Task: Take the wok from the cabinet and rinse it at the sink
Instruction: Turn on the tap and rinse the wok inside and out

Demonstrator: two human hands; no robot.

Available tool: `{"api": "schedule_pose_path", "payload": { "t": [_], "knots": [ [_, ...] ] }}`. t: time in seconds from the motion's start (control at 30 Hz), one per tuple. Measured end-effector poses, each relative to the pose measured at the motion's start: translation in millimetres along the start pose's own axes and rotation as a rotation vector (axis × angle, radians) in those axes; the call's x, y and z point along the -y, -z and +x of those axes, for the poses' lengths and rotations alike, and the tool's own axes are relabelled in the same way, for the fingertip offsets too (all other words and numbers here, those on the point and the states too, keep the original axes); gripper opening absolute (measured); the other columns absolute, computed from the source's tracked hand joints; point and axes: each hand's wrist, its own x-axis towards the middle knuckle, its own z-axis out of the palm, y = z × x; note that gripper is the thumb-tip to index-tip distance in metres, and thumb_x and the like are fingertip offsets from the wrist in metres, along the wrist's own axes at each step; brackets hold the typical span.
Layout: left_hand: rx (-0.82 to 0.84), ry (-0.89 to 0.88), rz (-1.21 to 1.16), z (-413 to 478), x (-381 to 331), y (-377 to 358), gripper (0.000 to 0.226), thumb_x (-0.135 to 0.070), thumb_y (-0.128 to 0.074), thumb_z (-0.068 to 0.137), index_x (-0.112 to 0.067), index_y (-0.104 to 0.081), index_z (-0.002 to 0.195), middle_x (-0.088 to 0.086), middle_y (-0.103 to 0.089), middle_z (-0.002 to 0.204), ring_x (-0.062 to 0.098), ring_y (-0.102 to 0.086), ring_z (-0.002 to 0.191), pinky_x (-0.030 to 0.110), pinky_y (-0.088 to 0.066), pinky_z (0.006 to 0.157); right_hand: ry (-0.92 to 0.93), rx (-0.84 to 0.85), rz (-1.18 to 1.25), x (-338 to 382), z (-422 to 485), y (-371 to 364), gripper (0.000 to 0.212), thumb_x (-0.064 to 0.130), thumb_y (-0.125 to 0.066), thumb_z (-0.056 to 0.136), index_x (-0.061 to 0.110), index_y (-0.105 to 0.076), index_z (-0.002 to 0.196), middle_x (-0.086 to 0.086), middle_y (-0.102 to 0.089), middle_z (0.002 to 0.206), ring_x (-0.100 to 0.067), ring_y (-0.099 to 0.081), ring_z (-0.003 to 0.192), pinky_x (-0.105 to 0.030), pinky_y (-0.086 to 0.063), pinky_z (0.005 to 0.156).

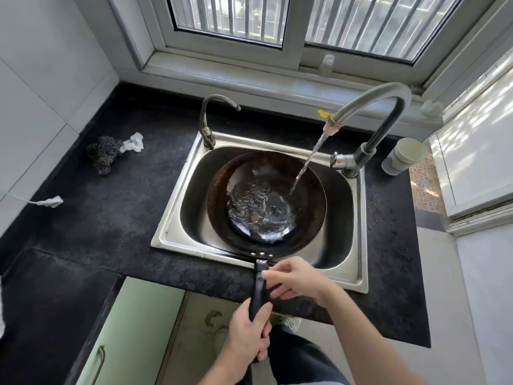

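A dark round wok sits in the steel sink, its black handle reaching toward me over the front rim. Water pools and ripples in its bottom. A stream of water falls from the tall curved tap onto the wok's right inner wall. My left hand is closed around the near end of the handle. My right hand holds the handle higher up, its fingers wrapped over it near the sink's front edge.
A black countertop surrounds the sink. A steel-wool scourer and a white rag lie at the left. A second small tap stands behind the sink. A white cup stands at the right. A green cabinet door hangs below.
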Motion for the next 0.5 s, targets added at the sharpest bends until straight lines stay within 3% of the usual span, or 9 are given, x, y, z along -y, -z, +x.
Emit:
{"api": "schedule_pose_path", "payload": {
  "t": [0.1,0.23,0.37,0.5],
  "knots": [
    [-0.002,-0.021,0.056,0,3,6,0.018,-0.020,-0.054,0.099,-0.003,-0.055,0.091,0.004,-0.044,0.052,0.015,-0.030,0.033,0.021,-0.028,0.033,0.029,-0.151,-0.020,17,-2,48,0.035,0.040,-0.071,0.091,0.007,-0.071,0.103,-0.010,-0.079,0.098,-0.020,-0.076,0.075,-0.040,-0.060,0.081],
    [0.007,-0.019,0.102,0,3,7,0.020,-0.023,-0.055,0.099,-0.004,-0.055,0.090,0.003,-0.045,0.053,0.015,-0.032,0.034,0.023,-0.029,0.033,0.159,-0.602,0.036,49,5,114,0.037,0.043,-0.072,0.089,0.006,-0.070,0.092,-0.012,-0.078,0.085,-0.024,-0.073,0.067,-0.048,-0.063,0.080],
    [0.005,-0.019,0.093,0,3,6,0.022,-0.024,-0.055,0.098,-0.004,-0.054,0.090,0.004,-0.044,0.054,0.016,-0.031,0.034,0.022,-0.028,0.034,0.188,-0.934,-0.120,78,26,159,0.049,0.068,-0.066,0.076,0.019,-0.069,0.076,0.002,-0.075,0.065,-0.015,-0.075,0.062,-0.046,-0.063,0.079],
    [0.005,-0.033,0.091,2,4,6,0.024,-0.024,-0.055,0.098,-0.003,-0.053,0.087,0.004,-0.044,0.053,0.017,-0.032,0.032,0.020,-0.029,0.033,0.135,-1.105,-0.277,93,48,183,0.070,0.086,-0.051,0.063,0.021,-0.072,0.080,0.000,-0.075,0.074,-0.020,-0.074,0.073,-0.041,-0.061,0.076]
  ]
}}
